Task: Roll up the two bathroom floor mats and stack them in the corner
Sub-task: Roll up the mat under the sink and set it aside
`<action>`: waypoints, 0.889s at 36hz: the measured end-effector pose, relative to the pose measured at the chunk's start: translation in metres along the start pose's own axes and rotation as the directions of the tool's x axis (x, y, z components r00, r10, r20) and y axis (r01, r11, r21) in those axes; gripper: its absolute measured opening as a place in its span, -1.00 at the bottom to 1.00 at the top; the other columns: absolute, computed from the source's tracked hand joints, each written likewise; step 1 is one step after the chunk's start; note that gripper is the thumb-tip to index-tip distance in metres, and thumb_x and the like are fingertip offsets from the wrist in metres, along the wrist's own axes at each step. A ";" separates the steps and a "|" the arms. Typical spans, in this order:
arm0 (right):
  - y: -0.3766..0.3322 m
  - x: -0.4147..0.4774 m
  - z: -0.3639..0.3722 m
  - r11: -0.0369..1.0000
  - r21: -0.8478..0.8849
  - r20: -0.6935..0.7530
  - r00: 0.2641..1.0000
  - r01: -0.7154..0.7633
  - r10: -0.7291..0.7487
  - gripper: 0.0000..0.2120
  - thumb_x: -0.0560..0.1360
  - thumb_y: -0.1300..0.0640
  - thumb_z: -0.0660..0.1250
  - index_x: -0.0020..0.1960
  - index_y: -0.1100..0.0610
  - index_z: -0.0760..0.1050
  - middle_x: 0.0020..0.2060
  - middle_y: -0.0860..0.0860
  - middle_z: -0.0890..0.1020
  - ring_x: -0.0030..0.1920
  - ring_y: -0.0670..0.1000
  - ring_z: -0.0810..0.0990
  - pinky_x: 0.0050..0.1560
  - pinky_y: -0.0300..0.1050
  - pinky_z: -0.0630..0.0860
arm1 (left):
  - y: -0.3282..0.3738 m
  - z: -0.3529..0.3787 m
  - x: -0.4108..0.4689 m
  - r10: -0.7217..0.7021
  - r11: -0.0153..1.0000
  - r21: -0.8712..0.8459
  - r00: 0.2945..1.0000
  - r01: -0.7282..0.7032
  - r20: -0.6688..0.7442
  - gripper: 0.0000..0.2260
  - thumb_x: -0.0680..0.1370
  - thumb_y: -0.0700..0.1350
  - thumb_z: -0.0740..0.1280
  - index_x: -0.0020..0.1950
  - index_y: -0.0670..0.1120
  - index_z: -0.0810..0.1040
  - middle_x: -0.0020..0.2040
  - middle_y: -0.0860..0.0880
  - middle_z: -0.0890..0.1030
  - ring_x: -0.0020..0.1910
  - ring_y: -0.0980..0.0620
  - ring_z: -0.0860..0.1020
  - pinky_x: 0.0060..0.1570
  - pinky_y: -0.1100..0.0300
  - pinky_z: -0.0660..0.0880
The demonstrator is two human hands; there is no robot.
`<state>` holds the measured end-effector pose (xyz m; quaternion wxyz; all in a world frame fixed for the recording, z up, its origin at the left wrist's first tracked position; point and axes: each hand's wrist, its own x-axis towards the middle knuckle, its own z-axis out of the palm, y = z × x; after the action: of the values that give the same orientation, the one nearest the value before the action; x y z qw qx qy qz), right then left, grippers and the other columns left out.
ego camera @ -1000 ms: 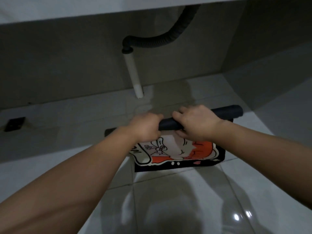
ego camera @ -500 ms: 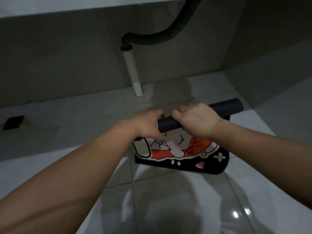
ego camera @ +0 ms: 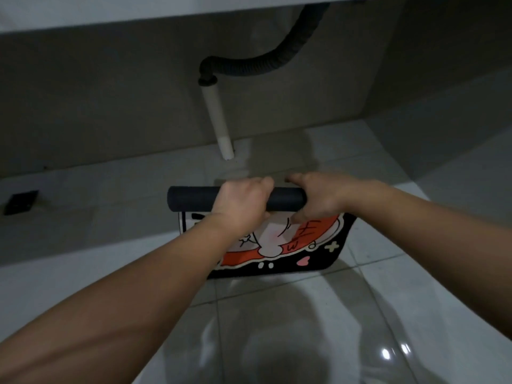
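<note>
The fingers (ego camera: 263, 182) of the left hand (ego camera: 239, 206) are curled shut over the dark roll (ego camera: 194, 199) of the floor mat (ego camera: 313, 250), and the right hand (ego camera: 322, 196) is clamped beside it. The roll's long axis is laid left to right across both palms, with the printed flap hung beneath, above the tiled floor (ego camera: 415, 300). The second mat is not seen.

mats – 1 (ego camera: 277, 245) | hands – 2 (ego camera: 243, 206) (ego camera: 321, 195) | pipes – 1 (ego camera: 219, 120) | hoses – 1 (ego camera: 263, 65)
</note>
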<state>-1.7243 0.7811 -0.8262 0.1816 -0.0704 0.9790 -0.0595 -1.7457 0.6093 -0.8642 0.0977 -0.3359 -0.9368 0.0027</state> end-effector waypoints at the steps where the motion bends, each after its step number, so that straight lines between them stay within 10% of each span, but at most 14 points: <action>1: 0.001 0.000 -0.002 0.999 0.033 0.019 1.000 -0.011 0.010 -0.22 0.24 -0.19 0.49 0.37 -0.02 0.30 0.17 -0.01 0.57 0.11 0.09 0.56 0.08 -0.05 0.53 | 0.002 0.000 0.000 0.010 1.000 0.006 1.000 -0.010 -0.026 -0.72 0.49 0.08 0.33 0.07 -0.05 0.41 0.00 -0.04 0.58 -0.07 -0.07 0.57 -0.27 0.14 0.31; 7: -0.001 0.000 0.003 0.999 0.029 0.031 0.998 0.044 -0.045 -0.72 0.36 0.00 0.42 0.05 0.00 0.51 -0.18 0.01 0.61 -0.17 0.06 0.58 -0.23 -0.13 0.45 | 0.005 -0.002 0.002 -0.016 0.999 -0.039 0.999 0.017 0.028 -0.69 0.45 0.09 0.35 0.02 -0.03 0.33 -0.01 -0.04 0.57 -0.07 -0.08 0.55 -0.26 0.13 0.33; 16: -0.002 -0.006 0.015 0.854 -0.482 -0.362 0.844 0.195 -0.397 -0.76 0.47 0.04 0.27 0.10 0.11 0.41 -0.16 0.05 0.60 -0.18 0.13 0.60 -0.33 -0.09 0.28 | -0.013 -0.011 0.010 -0.084 0.909 -0.330 0.886 0.256 0.455 0.03 0.25 0.19 0.53 0.54 0.07 -0.01 0.41 -0.10 0.38 0.33 -0.13 0.39 0.26 0.06 0.38; 22: 0.002 0.002 0.024 0.852 -0.480 -0.406 0.809 0.207 -0.425 -0.74 0.28 0.07 0.46 -0.14 0.16 0.47 -0.33 0.10 0.59 -0.40 0.17 0.57 -0.43 -0.12 0.28 | -0.014 -0.008 0.010 -0.052 0.871 -0.406 0.875 0.276 0.482 -0.74 0.38 -0.06 0.44 0.01 0.01 0.47 -0.16 -0.04 0.56 -0.17 -0.05 0.55 -0.24 0.14 0.48; 32: -0.003 0.013 0.011 0.992 -0.111 0.054 0.997 0.067 -0.061 0.13 0.17 -0.38 0.44 0.53 0.00 -0.02 0.46 0.11 0.24 0.39 0.16 0.32 0.32 0.02 0.37 | -0.005 0.010 -0.004 -0.001 0.998 -0.059 0.995 0.007 0.102 -0.74 0.46 0.02 0.36 0.07 -0.04 0.43 0.00 -0.05 0.61 -0.02 -0.10 0.59 -0.24 0.14 0.31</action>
<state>-1.7320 0.7755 -0.8402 0.2000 -0.1132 0.9732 -0.0083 -1.7478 0.6030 -0.8748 0.0396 -0.3360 -0.9410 -0.0083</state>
